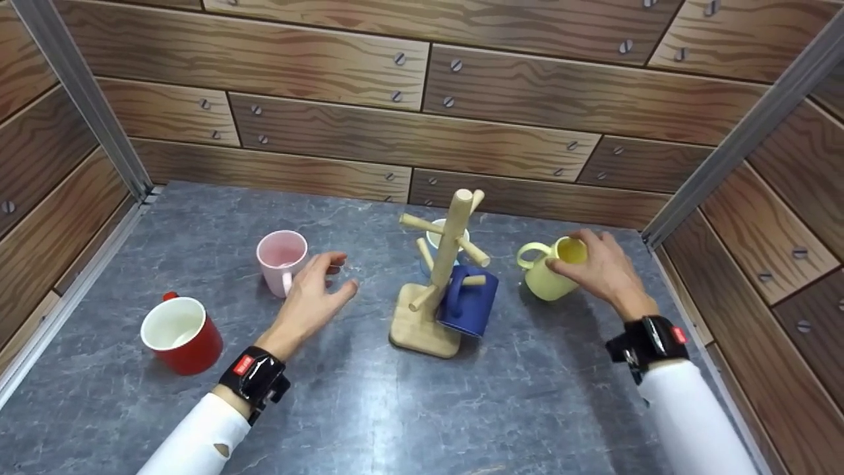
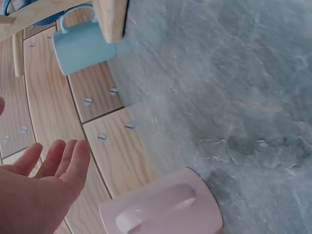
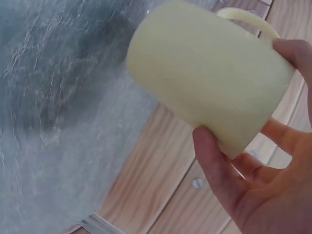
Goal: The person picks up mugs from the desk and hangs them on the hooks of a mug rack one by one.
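Observation:
My right hand grips a pale yellow mug at its rim, thumb on one side and fingers on the other. The mug's handle points left, toward the rack; whether its base touches the table I cannot tell. My left hand hangs with relaxed fingers just right of a pink mug, holding nothing. In the left wrist view the pink mug stands apart from those fingers. Between the hands is a wooden mug rack with a dark blue mug hanging tilted by its handle on a lower peg.
A light blue mug stands behind the rack, partly hidden in the head view. At the left stands a red mug with a white inside. Wood-patterned walls and metal posts bound the grey table.

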